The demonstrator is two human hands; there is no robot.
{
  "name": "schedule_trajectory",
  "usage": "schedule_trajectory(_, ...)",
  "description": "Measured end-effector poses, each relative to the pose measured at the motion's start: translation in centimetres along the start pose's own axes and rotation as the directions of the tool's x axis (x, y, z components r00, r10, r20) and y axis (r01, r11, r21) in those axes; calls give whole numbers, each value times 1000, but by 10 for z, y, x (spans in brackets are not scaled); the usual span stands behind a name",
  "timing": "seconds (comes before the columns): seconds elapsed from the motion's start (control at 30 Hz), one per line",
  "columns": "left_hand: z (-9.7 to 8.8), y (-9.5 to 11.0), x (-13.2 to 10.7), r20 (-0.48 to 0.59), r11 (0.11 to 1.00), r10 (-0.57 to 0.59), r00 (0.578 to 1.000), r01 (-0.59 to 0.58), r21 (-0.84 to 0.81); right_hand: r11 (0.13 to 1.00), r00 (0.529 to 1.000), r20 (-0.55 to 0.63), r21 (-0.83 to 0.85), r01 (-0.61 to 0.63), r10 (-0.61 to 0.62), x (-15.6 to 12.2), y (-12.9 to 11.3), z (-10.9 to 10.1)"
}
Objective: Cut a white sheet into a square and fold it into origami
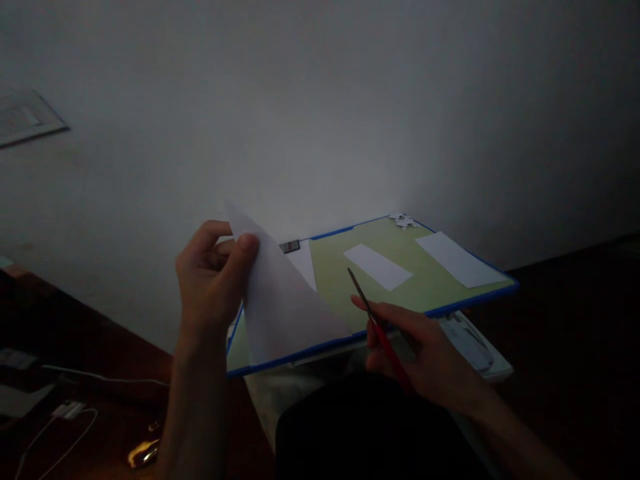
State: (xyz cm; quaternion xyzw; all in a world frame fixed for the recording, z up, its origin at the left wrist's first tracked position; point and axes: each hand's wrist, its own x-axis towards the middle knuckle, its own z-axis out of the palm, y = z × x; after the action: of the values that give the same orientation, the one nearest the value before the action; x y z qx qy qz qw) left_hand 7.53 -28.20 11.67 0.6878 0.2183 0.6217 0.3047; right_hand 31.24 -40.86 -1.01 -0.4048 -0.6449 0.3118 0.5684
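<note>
Over the left part of a green board (333,257) with blue edge, the left hand (215,273) pinches a white sheet (283,303) between its thumb and its bent fingers. The grip is at the left side of the sheet, near its upper end; a pointed corner rises a little above the thumb, and the rest of the sheet spreads down and to the right, as far as the near edge of the board. The right hand (420,353) is closed around the red handle of a tool (374,322), while the narrow dark blade goes out beyond the fingers, its tip upward and to the left, apart from the sheet. Beyond this tip, a white strip (379,267) lies flat on the board, and a wider paper (460,260) lies at the right edge. Small scraps (403,221) are gathered at the far corner. Behind the sheet, another white piece (304,263) shows partly, just beside a small dark object (289,247).
</note>
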Motion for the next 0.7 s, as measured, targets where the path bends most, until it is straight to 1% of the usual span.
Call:
schedule_trajectory(0.1, -1, 6, -1, -4, 998, 51, 999, -51, 22, 1000, 998, 67, -13, -7, 8, -3, -1, 3)
schedule_trajectory(0.17, -1, 9, -3, -6, 997, 72, 997, -72, 33, 1000, 998, 63, -13, 17, -17, -4, 0, 7)
schedule_trajectory(0.23, 0, 11, -6, -9, 996, 73, 997, -72, 52, 998, 999, 0, 38, 43, -43, -5, 2, 13)
schedule_trajectory(0.33, 1, 14, -14, -27, 993, 67, 997, -64, 98, 988, 992, -127, 154, 23, -4, -4, 5, 20)
schedule_trajectory(0.4, 3, 16, -19, -39, 991, 72, 997, -67, 117, 984, 987, -156, 180, -6, 34, -2, 5, 22)
schedule_trajectory(0.47, 4, 17, -22, -47, 990, 58, 997, -51, 130, 985, 990, -132, 172, -28, 51, 1, 3, 24)
schedule_trajectory(0.53, 6, 16, -22, -50, 990, 17, 999, -10, 142, 985, 995, -89, 170, -33, 49, 5, 0, 26)
schedule_trajectory(0.6, 7, 11, -20, -53, 986, -50, 997, 58, 158, 985, 997, -73, 172, -27, 40, 8, -1, 28)
schedule_trajectory(0.67, 8, 0, -17, -51, 977, -137, 989, 143, 160, 987, 996, -74, 153, -38, 50, 13, 2, 25)
schedule_trajectory(0.7, 8, -8, -15, -37, 967, -201, 979, 205, 154, 990, 995, -78, 132, -50, 61, 17, 6, 20)
